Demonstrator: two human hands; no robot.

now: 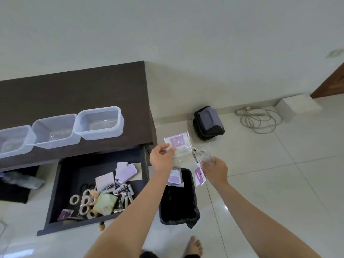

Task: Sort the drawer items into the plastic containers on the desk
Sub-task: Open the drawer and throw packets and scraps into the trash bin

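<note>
Three clear plastic containers stand in a row on the dark desk (74,90): left (13,140), middle (54,131), right (100,122). Below the desk, the open drawer (63,185) holds tape rolls (83,201), batteries (122,190), purple-white cards (124,171) and a green packet (106,202). My left hand (161,158) grips clear plastic packets with purple labels (178,142). My right hand (216,169) grips another clear packet (202,155) with a purple card hanging below. Both hands are held right of the drawer, above a black bin.
A bin with a black liner (178,202) stands on the tiled floor right of the drawer. A black case (208,122), a coiled cable (258,118) and a white box (297,105) lie by the wall. A dark bag (18,181) sits under the desk. My bare foot (194,246) shows below.
</note>
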